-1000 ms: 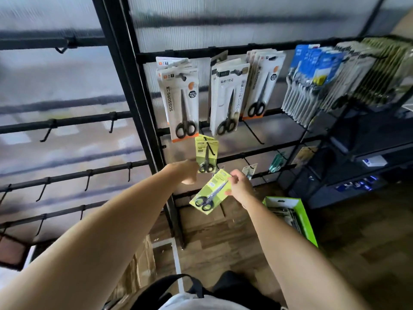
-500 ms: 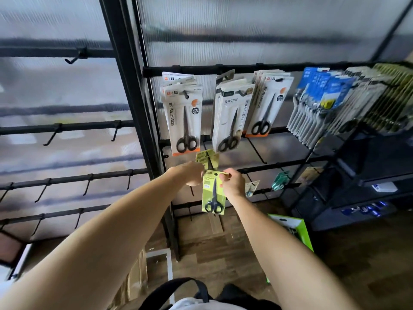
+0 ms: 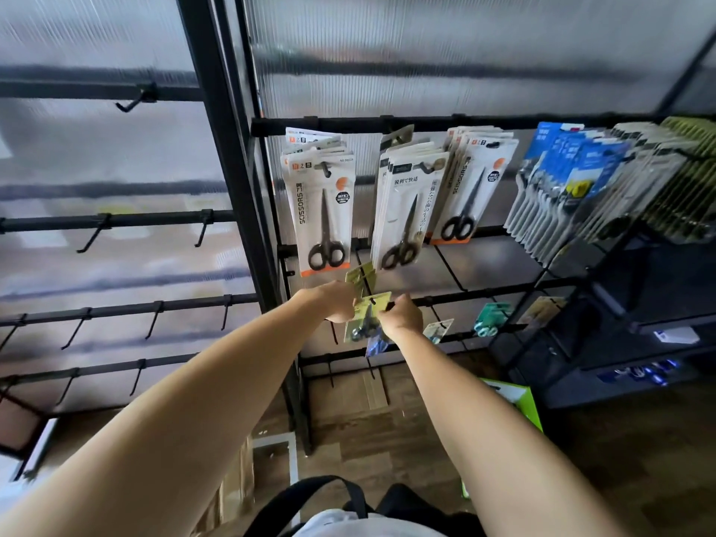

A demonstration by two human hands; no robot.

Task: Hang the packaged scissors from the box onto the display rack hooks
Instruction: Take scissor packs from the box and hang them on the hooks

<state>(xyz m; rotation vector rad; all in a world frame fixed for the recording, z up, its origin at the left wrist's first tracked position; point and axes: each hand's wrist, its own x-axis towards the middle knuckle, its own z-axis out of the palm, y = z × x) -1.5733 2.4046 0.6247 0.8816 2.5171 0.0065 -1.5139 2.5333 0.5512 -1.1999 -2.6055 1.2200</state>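
Both hands meet at a green pack (image 3: 366, 315) below the rack's (image 3: 387, 124) white packs (image 3: 323, 211). Left hand (image 3: 341, 302) fingers pinch its left edge, right hand (image 3: 403, 315) fingers its top right (hole on a hook (image 3: 381, 306)). Green box (image 3: 519, 401) on the floor.

We log the rack (image 3: 248, 211) ahead, its upright post between two bays. Left bay: rails with bare hooks (image 3: 91, 236), one above another. Right bay, top rail: three batches of scissor packs (image 3: 323, 211) hang side by side at left; further packs (image 3: 573, 188) hang in rows to their right. Below the leftmost batches, both hands meet at a lower hook: left hand (image 3: 339, 304) on the left, right hand (image 3: 403, 317) on the right, a pack (image 3: 366, 312) between them, another pack (image 3: 360, 277) just above it. Right of the hands, small packs (image 3: 486, 319) hang on the same level. On the floor at lower right, beside the right forearm, lies the box (image 3: 519, 401).
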